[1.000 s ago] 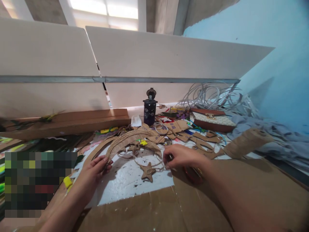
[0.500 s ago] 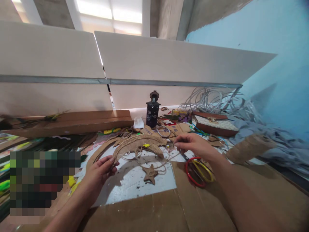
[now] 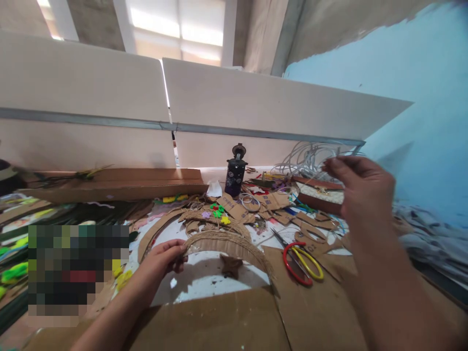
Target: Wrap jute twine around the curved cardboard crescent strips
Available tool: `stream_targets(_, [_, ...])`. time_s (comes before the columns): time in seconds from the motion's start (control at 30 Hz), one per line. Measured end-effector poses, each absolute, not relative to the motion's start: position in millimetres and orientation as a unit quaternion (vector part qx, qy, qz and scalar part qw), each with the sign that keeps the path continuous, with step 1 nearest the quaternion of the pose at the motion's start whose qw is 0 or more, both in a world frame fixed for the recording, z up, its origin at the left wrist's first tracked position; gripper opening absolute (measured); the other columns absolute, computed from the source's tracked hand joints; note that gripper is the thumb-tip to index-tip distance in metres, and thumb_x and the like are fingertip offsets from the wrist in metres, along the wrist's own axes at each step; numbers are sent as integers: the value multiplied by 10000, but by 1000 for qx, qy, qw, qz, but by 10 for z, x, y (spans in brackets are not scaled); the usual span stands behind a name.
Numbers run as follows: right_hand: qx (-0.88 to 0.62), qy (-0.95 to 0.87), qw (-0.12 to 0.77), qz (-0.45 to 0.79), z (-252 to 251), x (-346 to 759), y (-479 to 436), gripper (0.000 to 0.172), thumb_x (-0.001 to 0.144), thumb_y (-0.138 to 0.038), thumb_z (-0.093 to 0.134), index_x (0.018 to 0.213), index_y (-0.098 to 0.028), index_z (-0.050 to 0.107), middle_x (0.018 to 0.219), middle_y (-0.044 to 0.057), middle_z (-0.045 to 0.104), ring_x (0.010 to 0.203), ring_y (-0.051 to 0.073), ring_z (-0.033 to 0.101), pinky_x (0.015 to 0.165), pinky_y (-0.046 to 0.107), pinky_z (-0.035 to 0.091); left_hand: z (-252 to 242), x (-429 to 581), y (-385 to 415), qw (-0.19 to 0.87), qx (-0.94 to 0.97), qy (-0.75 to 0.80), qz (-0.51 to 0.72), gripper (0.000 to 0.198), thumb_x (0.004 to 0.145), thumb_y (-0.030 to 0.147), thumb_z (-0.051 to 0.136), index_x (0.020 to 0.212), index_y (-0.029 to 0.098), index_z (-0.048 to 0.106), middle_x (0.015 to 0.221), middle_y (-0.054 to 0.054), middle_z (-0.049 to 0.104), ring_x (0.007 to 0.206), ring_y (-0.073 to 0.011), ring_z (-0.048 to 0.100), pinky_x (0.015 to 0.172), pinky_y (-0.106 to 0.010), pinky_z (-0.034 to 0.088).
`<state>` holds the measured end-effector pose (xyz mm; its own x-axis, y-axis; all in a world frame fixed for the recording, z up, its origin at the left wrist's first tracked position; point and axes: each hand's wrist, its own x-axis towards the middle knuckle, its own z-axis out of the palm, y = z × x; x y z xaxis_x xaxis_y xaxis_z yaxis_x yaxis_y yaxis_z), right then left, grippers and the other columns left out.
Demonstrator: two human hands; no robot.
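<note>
My left hand (image 3: 166,256) is closed on the left end of a curved cardboard strip (image 3: 219,243) with rows of twine along it. The strip arches over the white tabletop, above a small brown star (image 3: 231,266). Raised at the right, my right hand (image 3: 365,187) has its thumb and fingers pinched together. A thin strand of twine seems to be in that pinch, though it is hard to make out. Scissors (image 3: 302,263) with a red and a yellow handle lie partly open on cardboard below my right hand. Behind the strip lies another cardboard arch (image 3: 153,229).
A dark bottle (image 3: 236,176) with its lid up stands at the back. Small coloured flowers (image 3: 218,212) and cardboard scraps (image 3: 278,201) surround it. A long cardboard tray (image 3: 120,183) lies at the left. A brown-edged bag (image 3: 320,195) and coiled white tubing (image 3: 307,156) are behind my right hand.
My right hand has moved up and right, away from the strip. The strip has come nearer and lower in my left hand, uncovering the flowers behind. The twine spool is no longer visible.
</note>
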<state>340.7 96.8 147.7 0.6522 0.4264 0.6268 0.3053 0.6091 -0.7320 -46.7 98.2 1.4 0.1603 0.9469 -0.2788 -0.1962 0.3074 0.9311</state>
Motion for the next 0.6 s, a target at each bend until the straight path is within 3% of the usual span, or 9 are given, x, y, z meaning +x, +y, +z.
stream_targets(0.13, [-364, -407, 837, 17, 1846, 3605, 851, 82, 722, -98, 758, 721, -161, 706, 679, 2, 710, 638, 131, 678, 758, 314, 582, 44, -507, 1023, 641, 370, 480, 471, 281, 578, 303, 847, 723, 154, 659, 572, 9, 598, 516, -109, 535, 469, -185, 395])
stream_targets(0.3, [-325, -452, 829, -42, 2185, 3943, 582, 260, 844, -30, 563, 732, -213, 710, 705, -10, 710, 641, 116, 689, 683, 292, 531, -9, -541, 1094, 619, 389, 497, 468, 264, 548, 318, 815, 669, 172, 630, 518, 26, 556, 449, -105, 480, 427, -182, 338])
stream_targets(0.47, [-328, -448, 831, -41, 2284, 4014, 390, 257, 797, -11, 581, 706, -219, 702, 651, -31, 687, 617, 141, 687, 679, 323, 544, -84, -630, 1175, 499, 509, 582, 392, 191, 599, 378, 720, 559, 207, 643, 445, 18, 522, 406, -148, 451, 415, -227, 289])
stream_targets(0.53, [-332, -432, 838, -30, 2275, 3988, 347, 236, 771, -11, 587, 702, -210, 693, 653, -30, 682, 613, 143, 685, 670, 320, 551, -51, -680, 1204, 417, 567, 606, 372, 149, 609, 370, 703, 594, 222, 709, 513, -17, 599, 494, -202, 532, 473, -259, 358])
stream_targets(0.6, [-336, -429, 838, -14, 2266, 3952, 298, 198, 752, -26, 603, 700, -197, 690, 665, -20, 682, 616, 142, 682, 662, 311, 552, 37, -685, 1204, 302, 637, 599, 380, 150, 590, 322, 729, 699, 238, 787, 723, -68, 720, 745, -289, 642, 650, -310, 464])
